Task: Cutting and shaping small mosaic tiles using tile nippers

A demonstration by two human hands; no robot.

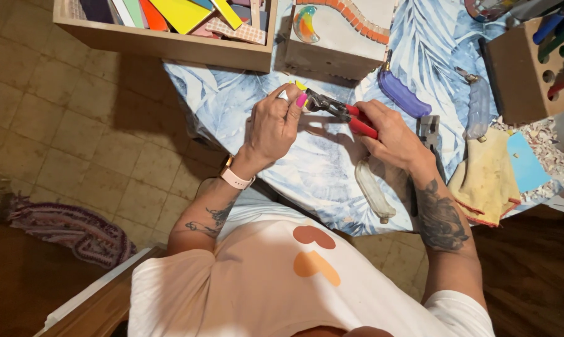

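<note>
My right hand (391, 134) grips the red handles of a pair of tile nippers (338, 111), whose dark jaws point left. My left hand (272, 125) pinches a small yellow tile piece (299, 85) right at the jaws, fingertips closed on it. Both hands are over a table covered with a blue leaf-print cloth (232, 100). A watch with a pale band sits on my left wrist.
A wooden box of coloured tile sheets (170, 25) stands at the back left. A pale block with a mosaic (338, 31) is behind the hands. A purple-handled tool (403, 93), clear-handled tools (374, 190), a yellow cloth (488, 178), a blue tile (525, 162) and a wooden tool holder (525, 68) lie right.
</note>
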